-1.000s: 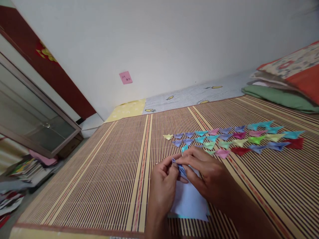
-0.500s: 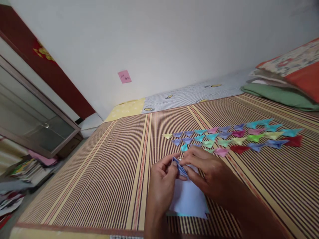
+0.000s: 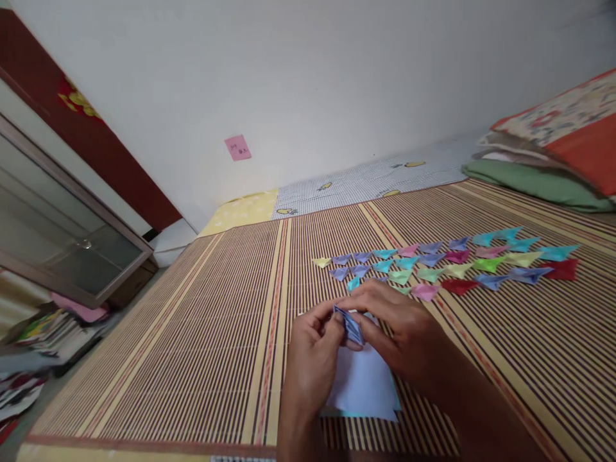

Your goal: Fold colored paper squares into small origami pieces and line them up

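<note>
Both hands are on one piece of paper, low and right of centre in the head view. The left hand [image 3: 312, 350] pinches the folded blue paper [image 3: 353, 329] narrowly, thumb on the near face, fingers behind. The right hand [image 3: 402, 326] comes in from the other side, its thumb at the piece's right edge, index finger across the top; grip narrow, exact contact partly hidden. Blue piece sits between the two hands, tilted, over the far end of a paper stack [image 3: 363, 385]. Stack: pale lavender sheet on top, turquoise edge showing beneath, flat on the striped mat [image 3: 192, 333]. Beyond the hands, folded paper shapes [image 3: 457, 256] lie in rough rows running off to the right: yellow, blue, turquoise, pink, green, red. Right hand overlaps the nearest row in view. Back right: green cushion [image 3: 534, 183] under an orange floral pillow [image 3: 584, 138]. Pink note [image 3: 237, 147] on the white wall [image 3: 337, 77], writing too small to read. Left: glass-panelled door [image 3: 67, 224], books [image 3: 60, 330] below it.
</note>
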`<state>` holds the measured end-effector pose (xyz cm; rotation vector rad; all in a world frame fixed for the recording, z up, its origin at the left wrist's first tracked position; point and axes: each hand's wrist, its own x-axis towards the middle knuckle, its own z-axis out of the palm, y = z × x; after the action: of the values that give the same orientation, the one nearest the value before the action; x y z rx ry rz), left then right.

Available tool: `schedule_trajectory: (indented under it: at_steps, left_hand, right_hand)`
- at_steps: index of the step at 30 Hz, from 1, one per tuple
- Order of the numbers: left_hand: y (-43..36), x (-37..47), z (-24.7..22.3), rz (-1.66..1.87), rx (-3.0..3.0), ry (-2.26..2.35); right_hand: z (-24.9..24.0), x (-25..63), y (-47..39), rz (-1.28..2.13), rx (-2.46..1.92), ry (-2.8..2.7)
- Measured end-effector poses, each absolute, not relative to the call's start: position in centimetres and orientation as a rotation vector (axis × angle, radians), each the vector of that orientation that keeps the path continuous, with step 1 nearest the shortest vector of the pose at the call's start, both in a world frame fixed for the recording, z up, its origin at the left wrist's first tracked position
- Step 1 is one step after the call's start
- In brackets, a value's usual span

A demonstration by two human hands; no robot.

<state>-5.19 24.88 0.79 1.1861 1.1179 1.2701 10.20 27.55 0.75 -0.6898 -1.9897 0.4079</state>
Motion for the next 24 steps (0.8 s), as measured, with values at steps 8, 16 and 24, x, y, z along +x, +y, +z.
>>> schedule_trajectory:
  at_steps: [8, 16, 24]
  left_hand:
    - [25.09, -5.30, 0.42, 1.276, 1.140, 1.213]
    - [25.05, -5.28, 0.48, 1.250, 1.164, 1.183]
    - [24.93, -5.22, 0.66, 1.218, 1.239, 1.154]
  right_hand:
    - [0.37, 10.64, 27.87, 0.433, -0.704, -1.987]
    - [0.17, 10.81, 27.92, 0.631, -0.878, -1.943]
    - [0.26, 10.70, 27.83, 0.589, -0.920, -1.947]
